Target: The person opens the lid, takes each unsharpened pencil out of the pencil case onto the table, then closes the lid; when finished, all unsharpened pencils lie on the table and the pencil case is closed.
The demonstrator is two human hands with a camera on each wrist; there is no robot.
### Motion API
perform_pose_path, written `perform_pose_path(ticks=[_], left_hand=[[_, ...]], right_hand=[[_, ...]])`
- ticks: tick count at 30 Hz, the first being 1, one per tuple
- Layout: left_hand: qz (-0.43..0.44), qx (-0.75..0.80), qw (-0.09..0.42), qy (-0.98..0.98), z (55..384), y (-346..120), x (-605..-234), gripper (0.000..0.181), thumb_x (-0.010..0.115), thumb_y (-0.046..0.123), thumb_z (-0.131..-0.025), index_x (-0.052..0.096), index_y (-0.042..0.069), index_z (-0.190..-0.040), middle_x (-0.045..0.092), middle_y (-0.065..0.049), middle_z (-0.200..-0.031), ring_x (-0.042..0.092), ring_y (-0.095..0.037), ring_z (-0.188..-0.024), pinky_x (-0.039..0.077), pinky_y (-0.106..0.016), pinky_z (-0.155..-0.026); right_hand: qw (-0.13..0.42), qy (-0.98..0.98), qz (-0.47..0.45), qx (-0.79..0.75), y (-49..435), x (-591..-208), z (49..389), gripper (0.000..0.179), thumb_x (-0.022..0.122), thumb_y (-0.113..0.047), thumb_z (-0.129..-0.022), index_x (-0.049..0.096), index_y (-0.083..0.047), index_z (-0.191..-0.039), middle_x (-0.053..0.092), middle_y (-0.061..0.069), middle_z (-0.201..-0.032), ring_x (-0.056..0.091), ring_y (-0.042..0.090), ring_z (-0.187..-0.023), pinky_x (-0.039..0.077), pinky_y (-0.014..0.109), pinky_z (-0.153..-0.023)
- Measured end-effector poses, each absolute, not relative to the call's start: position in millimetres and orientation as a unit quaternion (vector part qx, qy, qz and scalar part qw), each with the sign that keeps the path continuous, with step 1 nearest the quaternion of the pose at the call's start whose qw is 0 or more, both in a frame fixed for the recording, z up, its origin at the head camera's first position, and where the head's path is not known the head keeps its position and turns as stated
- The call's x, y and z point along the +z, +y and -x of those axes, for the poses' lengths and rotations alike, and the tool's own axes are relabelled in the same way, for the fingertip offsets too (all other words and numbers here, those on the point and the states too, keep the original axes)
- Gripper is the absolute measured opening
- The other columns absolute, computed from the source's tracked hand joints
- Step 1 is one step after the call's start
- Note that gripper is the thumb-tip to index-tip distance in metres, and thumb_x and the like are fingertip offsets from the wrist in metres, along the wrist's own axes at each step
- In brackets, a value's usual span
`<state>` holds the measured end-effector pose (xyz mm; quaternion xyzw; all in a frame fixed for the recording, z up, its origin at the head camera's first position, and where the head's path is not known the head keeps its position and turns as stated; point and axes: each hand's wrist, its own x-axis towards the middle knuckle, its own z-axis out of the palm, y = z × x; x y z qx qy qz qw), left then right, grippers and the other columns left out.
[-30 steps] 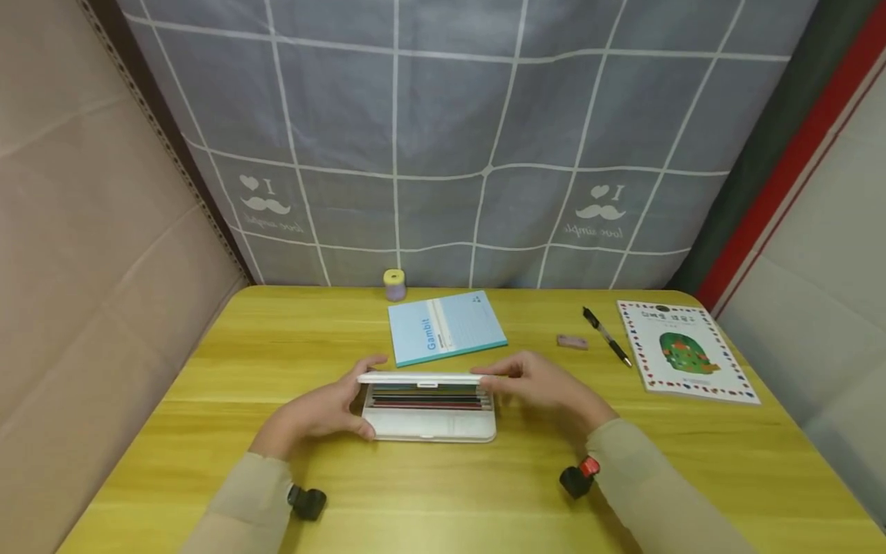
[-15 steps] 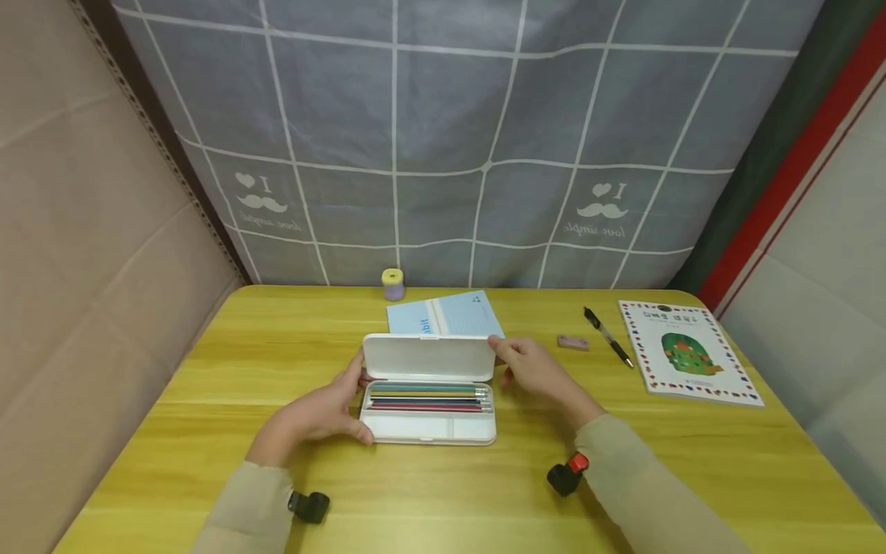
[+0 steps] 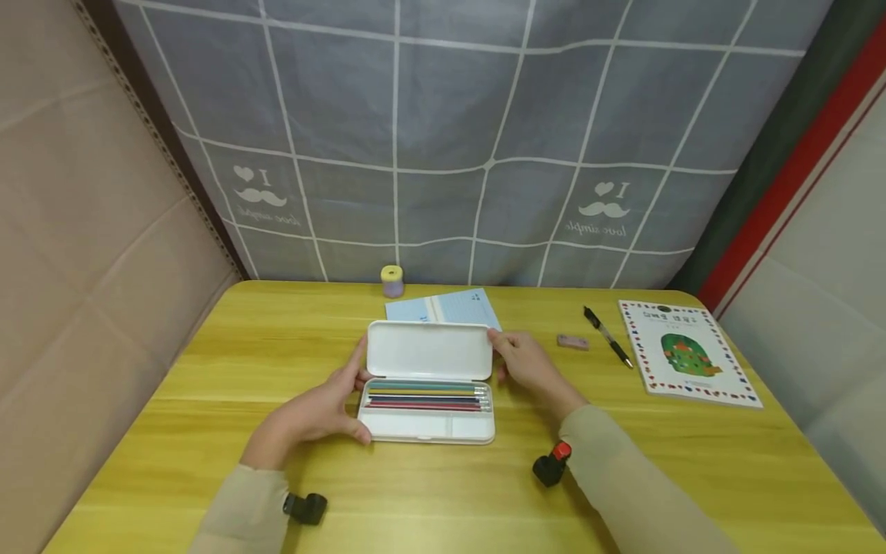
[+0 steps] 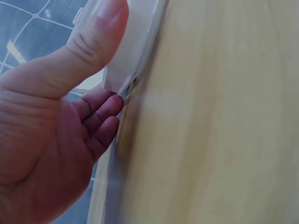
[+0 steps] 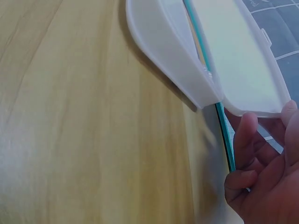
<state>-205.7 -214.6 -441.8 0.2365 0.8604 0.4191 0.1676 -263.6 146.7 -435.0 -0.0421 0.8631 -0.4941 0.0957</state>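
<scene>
A white pencil case (image 3: pixel 408 426) lies on the table with its lid (image 3: pixel 429 351) raised upright at the back. Several coloured pencils (image 3: pixel 425 396) lie side by side in its rear compartment; the front compartment shows bare white. My left hand (image 3: pixel 314 415) holds the case's left end, thumb at the front corner and fingers behind. In the left wrist view, the thumb (image 4: pixel 91 51) lies over the white end of the case. With thumb and fingers, my right hand (image 3: pixel 531 371) pinches the lid's right edge, seen close in the right wrist view beside the lid (image 5: pixel 247 65).
Behind the lid is a light blue notebook (image 3: pixel 457 306), partly hidden. A yellow and purple small container (image 3: pixel 392 282) stands at the table's back edge. To the right lie an eraser (image 3: pixel 572 342), a black pen (image 3: pixel 609 338) and a picture book (image 3: pixel 685 350).
The lid has swung from nearly closed up and back to upright, moved by my right hand, and now covers part of the notebook. My left hand stays at the case's left end.
</scene>
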Motion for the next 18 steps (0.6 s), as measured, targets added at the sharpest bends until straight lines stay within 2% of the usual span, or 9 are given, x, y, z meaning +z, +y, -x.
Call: perform_pose_path(ticks=[5,14,16,18], left_hand=[[-0.234,0.409,0.175,0.864,205.8,-214.9,-440.1,0.153,0.095,0.030,-0.071,-0.025,0.014,-0.163,0.053,-0.005,-0.141,0.051,-0.024,-0.126,0.036,-0.050,-0.113],[-0.234,0.404,0.179,0.866,209.8,-219.0,-439.9,0.149,0.095,0.034,-0.071,-0.019,0.014,-0.165,0.051,-0.008,-0.143,0.049,-0.028,-0.128,0.033,-0.055,-0.115],[-0.232,0.404,0.179,0.867,209.6,-220.0,-440.1,0.149,0.095,0.034,-0.071,-0.019,0.014,-0.165,0.050,-0.009,-0.142,0.049,-0.028,-0.128,0.034,-0.056,-0.114],[-0.227,0.406,0.180,0.867,209.1,-220.7,-440.4,0.149,0.096,0.033,-0.070,-0.018,0.015,-0.166,0.050,-0.008,-0.142,0.049,-0.027,-0.126,0.034,-0.056,-0.113]], right_hand=[[0.094,0.878,0.032,-0.468,144.4,-437.6,263.8,0.053,0.046,-0.046,-0.111,0.069,-0.007,-0.083,0.061,0.012,-0.063,0.054,0.022,-0.056,0.040,0.032,-0.061],[0.095,0.887,0.028,-0.451,141.6,-438.1,262.4,0.055,0.048,-0.045,-0.111,0.066,-0.005,-0.079,0.061,0.010,-0.061,0.057,0.023,-0.055,0.042,0.033,-0.062],[0.089,0.887,0.035,-0.453,140.8,-438.6,261.2,0.052,0.050,-0.044,-0.110,0.067,-0.005,-0.081,0.061,0.011,-0.061,0.058,0.023,-0.055,0.042,0.033,-0.062],[0.077,0.887,0.045,-0.452,140.3,-439.2,258.8,0.044,0.053,-0.042,-0.110,0.069,-0.006,-0.089,0.062,0.010,-0.064,0.058,0.022,-0.057,0.043,0.033,-0.063]])
